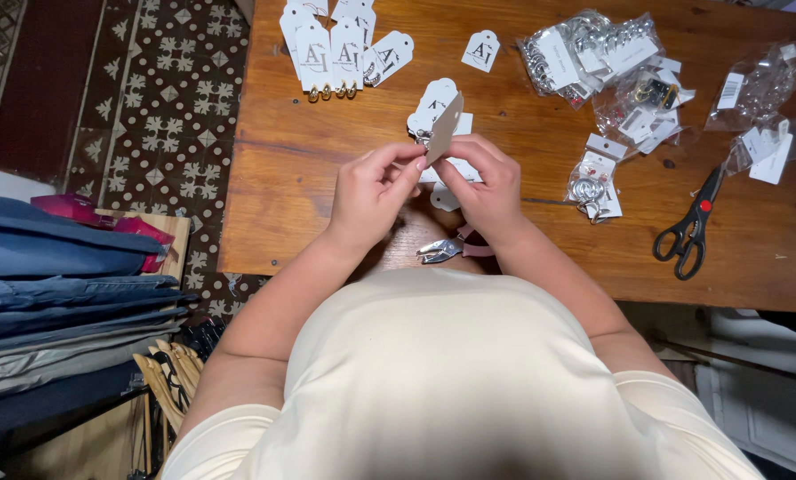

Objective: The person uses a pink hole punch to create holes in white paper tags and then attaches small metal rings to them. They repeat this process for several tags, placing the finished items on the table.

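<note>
My left hand [373, 191] and my right hand [484, 185] meet over the middle of a wooden table [273, 204]. Together they pinch a small card tag [444, 127], held on edge so its brown back shows, with a small metal earring at its lower left corner. Under my hands lie a few more white tags [437, 100]. Small pliers with pink handles [447, 249] rest on the table just below my right wrist.
A row of white tags with gold earrings [331, 53] lies at the far edge, one loose tag [482, 49] beside it. Clear bags of jewellery [593, 58] fill the back right. Black scissors [689, 231] lie at right. Folded jeans [60, 276] are stacked left of the table.
</note>
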